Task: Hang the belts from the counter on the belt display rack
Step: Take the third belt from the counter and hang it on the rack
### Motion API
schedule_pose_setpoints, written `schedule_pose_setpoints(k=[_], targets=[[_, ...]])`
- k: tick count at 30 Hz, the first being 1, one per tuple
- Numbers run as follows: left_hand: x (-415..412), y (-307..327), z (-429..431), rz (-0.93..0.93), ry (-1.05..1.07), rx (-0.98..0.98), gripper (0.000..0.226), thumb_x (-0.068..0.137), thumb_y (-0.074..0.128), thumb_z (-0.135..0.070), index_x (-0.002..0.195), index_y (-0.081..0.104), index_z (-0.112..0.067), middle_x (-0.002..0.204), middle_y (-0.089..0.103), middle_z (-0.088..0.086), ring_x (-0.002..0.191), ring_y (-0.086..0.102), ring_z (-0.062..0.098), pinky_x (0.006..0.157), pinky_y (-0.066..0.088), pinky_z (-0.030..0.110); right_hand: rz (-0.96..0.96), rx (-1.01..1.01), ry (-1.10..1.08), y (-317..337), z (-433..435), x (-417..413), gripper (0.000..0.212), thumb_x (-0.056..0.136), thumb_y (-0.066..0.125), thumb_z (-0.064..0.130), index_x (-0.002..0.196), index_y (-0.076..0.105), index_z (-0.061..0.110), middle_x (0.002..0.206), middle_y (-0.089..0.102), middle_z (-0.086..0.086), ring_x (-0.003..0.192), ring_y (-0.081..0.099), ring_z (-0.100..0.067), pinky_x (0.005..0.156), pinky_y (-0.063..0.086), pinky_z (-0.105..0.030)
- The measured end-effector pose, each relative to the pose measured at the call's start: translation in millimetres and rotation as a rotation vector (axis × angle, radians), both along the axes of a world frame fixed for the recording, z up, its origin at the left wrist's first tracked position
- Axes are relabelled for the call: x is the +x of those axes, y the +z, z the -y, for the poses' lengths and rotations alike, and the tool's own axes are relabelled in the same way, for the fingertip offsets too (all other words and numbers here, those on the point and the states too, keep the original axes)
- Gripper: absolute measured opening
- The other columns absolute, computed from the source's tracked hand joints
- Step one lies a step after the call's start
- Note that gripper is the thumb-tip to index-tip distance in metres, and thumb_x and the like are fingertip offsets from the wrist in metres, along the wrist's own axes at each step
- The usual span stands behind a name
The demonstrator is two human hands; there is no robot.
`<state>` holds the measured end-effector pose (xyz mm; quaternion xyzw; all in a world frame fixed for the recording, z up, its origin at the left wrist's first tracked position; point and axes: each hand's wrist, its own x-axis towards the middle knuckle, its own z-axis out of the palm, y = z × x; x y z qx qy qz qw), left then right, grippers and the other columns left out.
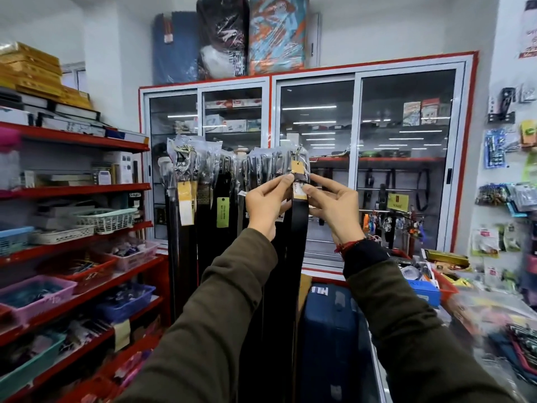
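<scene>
1. The belt display rack [232,158] stands in front of a glass-fronted cabinet [360,158]; every place below is given from this rack.
2. A row of dark belts in clear plastic sleeves [203,181] hangs from the rack's top, with paper tags on several of them.
3. At the rack's right end hangs a black belt [299,228], its strap dropping straight down between the two raised forearms.
4. The left hand [266,203] is up at the left edge of that belt's top part, thumb and forefinger pinched on it just under a tan tag [297,167].
5. The right hand [334,206] meets the same spot from the right, its thumb and forefinger closed on the belt near a second small tag [299,191]; the other fingers are loosely curled.
6. The two hands almost touch, with the belt's upper end between their fingertips.
7. Whether the belt's top is hooked onto the rack cannot be told; plastic wrapping hides it.
8. To the rack's right and lower down lies the counter [491,309], blurred and covered with packaged goods.
9. Just right of the rack's foot stands a blue suitcase [331,330].
10. Left of the rack run red shelves [87,190] with baskets.
</scene>
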<state>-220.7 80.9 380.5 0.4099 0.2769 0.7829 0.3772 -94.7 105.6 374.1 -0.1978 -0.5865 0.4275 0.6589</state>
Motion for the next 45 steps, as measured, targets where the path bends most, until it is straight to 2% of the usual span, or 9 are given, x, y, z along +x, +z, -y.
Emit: schedule_pose_setpoints(k=[2, 5, 7, 10, 14, 19, 25, 37, 45], targets=[[-2, -5, -3, -0.017, 0.029, 0.01, 0.026, 0.09, 0.077, -0.013, 0.114, 0.074, -0.002, 0.11, 0.077, 0.017, 0.098, 0.074, 0.026, 0.068, 0.063, 0.024, 0.017, 0.003, 0.005, -6, -4, -3, 0.039, 0.089, 0.074, 0.006, 0.128, 0.068, 0.007, 0.104, 0.077, -0.023, 0.099, 0.076, -0.03, 0.085, 0.062, -0.048], [-5, -12, -8, -0.15, 0.161, 0.037, 0.026, 0.093, 0.074, -0.015, 0.117, 0.073, -0.006, 0.109, 0.077, 0.012, 0.108, 0.074, 0.028, 0.088, 0.063, 0.037, 0.065, 0.058, -0.039, -14, -11, -8, 0.035, 0.095, 0.067, 0.01, 0.131, 0.066, 0.011, 0.105, 0.078, -0.016, 0.094, 0.076, -0.016, 0.077, 0.063, -0.033], [-6, -18, -9, -0.363, 0.357, 0.072, 0.032, 0.098, 0.067, -0.018, 0.128, 0.068, -0.007, 0.12, 0.075, 0.011, 0.114, 0.072, 0.023, 0.097, 0.06, 0.042, 0.142, 0.138, -0.143, -21, -15, -9, 0.036, 0.101, 0.059, 0.019, 0.136, 0.061, 0.015, 0.126, 0.072, -0.01, 0.113, 0.07, -0.016, 0.091, 0.059, -0.031], [-9, -28, -12, -0.68, 0.603, 0.179, 0.04, 0.107, 0.049, -0.024, 0.146, 0.054, -0.014, 0.144, 0.062, 0.006, 0.131, 0.06, 0.016, 0.112, 0.049, 0.039, 0.275, 0.296, -0.257, -32, -19, -10, 0.048, 0.107, 0.042, 0.034, 0.154, 0.039, 0.024, 0.16, 0.043, 0.006, 0.143, 0.038, 0.002, 0.117, 0.033, -0.015], [-19, -33, -22, -1.135, 0.774, 0.26, 0.052, 0.11, 0.036, -0.032, 0.161, 0.024, -0.031, 0.172, 0.018, -0.005, 0.158, 0.018, 0.018, 0.128, 0.023, 0.042, 0.452, 0.417, -0.186, -43, -31, -12, 0.053, 0.11, 0.03, 0.037, 0.161, 0.014, 0.034, 0.169, 0.003, 0.023, 0.155, -0.007, 0.006, 0.128, 0.001, -0.03], [-40, -30, -39, -1.473, 0.98, 0.155, 0.063, 0.108, 0.032, -0.038, 0.164, 0.004, -0.026, 0.173, -0.003, -0.003, 0.16, -0.005, 0.025, 0.13, 0.003, 0.052, 0.617, 0.456, -0.203, -39, -52, -13, 0.055, 0.109, 0.026, 0.04, 0.161, 0.007, 0.035, 0.169, -0.004, 0.024, 0.154, -0.014, 0.004, 0.13, -0.002, -0.039], [-55, -30, -52, -1.535, 0.991, 0.093, 0.065, 0.108, 0.029, -0.043, 0.163, -0.002, -0.026, 0.173, -0.007, -0.004, 0.159, -0.01, 0.024, 0.13, -0.001, 0.049, 0.752, 0.507, -0.281, -37, -63, -21, 0.06, 0.107, 0.026, 0.049, 0.16, -0.001, 0.037, 0.167, -0.01, 0.027, 0.155, -0.016, 0.002, 0.13, 0.0, -0.035], [-98, -42, 1, -1.418, 1.155, 0.197, 0.061, 0.107, 0.035, -0.036, 0.163, 0.015, -0.021, 0.173, 0.008, 0.005, 0.161, 0.002, 0.024, 0.13, 0.001, 0.05, 0.482, 0.571, -0.431, -57, -28, -72, 0.06, 0.106, 0.024, 0.049, 0.162, 0.01, 0.031, 0.171, -0.003, 0.017, 0.158, -0.012, -0.01, 0.128, -0.004, -0.044], [-178, -45, 43, -1.297, 1.24, 0.177, 0.061, 0.106, 0.027, -0.036, 0.163, 0.015, -0.021, 0.174, 0.007, 0.003, 0.161, -0.001, 0.022, 0.13, -0.001, 0.05, 0.494, 0.691, -0.372, -52, 1, -145, 0.057, 0.107, 0.027, 0.044, 0.161, 0.017, 0.028, 0.172, -0.001, 0.013, 0.159, -0.011, -0.014, 0.129, -0.002, -0.044]])
